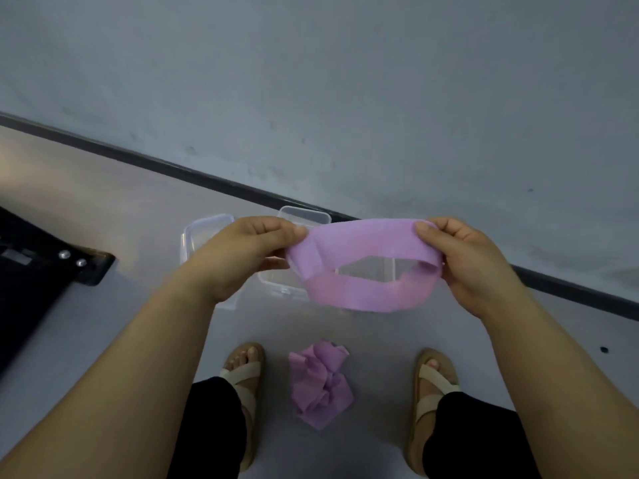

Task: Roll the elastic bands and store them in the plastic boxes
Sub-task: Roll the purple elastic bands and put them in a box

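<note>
2 lilac bands in sight, neither rolled as far as can be judged, and nothing visibly stored. Up in the air above the boxes: wide lilac fabric elastic band (pixel 363 295), spread as an open, slightly twisted loop. Left hand (pixel 238 257) curled, pinching the loop's left end between thumb and fingers; right hand (pixel 473 267) likewise curled, pinching the right end. Down on the grey floor (pixel 380 340), between 2 tan sandals (pixel 242 371), crumpled lilac band (pixel 320 385) in a loose heap, touched by neither hand. Beyond the hands, near the wall, clear rectangular plastic box (pixel 204 224) partly hidden by the left hand, and second clear plastic box (pixel 304 217) partly behind the loop; contents hard to tell, seemingly none. Judged early: flattening and rolling of the held loop not yet begun, then boxing it, then the same for the heap
</note>
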A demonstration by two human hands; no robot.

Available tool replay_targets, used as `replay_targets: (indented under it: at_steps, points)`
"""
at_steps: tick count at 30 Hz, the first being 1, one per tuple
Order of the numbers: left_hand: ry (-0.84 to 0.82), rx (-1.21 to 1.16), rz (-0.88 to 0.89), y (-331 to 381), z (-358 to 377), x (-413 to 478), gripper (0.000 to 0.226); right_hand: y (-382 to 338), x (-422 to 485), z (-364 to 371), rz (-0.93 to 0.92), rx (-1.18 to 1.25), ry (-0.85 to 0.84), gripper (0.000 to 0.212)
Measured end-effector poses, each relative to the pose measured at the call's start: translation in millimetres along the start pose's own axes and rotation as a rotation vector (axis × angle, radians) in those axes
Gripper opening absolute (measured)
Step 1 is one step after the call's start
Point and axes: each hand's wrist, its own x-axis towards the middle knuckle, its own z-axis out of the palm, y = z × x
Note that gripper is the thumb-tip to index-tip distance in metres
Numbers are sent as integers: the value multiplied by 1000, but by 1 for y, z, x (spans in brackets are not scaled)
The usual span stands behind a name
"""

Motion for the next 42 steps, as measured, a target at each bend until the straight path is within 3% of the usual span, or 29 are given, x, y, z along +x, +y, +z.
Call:
replay_targets:
  at_steps: [4,7,10,13,22,25,28,31,36,42]
  points:
    - [-40,-88,26,2,9,3,15,5,1,4,42,-59,74,5]
    - [-2,-3,68,1,19,5,10,5,-4,10,-88,-232,150,9]
    - [53,213,100,0,30,7,11,5,-14,25,-125,-271,-15,9]
    - [95,271,138,2,39,9,13,8,-22,41,-85,-221,-189,17]
    - [220,242,131,1,41,11,11,6,-20,46,-211,-213,-98,8]
    - [179,339,140,0,44,11,31,2,-22,44,-267,-324,-162,9]
    - [68,276,150,3,51,9,20,-2,-24,41,-304,-318,-187,13]
    - [73,170,160,5,57,8,5,-7,-22,36,-305,-244,-166,19]
    - [48,39,134,6,62,11,4,-10,-19,30,-271,-168,-160,10]
    - [101,67,176,7,63,14,7,-7,-16,29,-260,-171,-155,8]
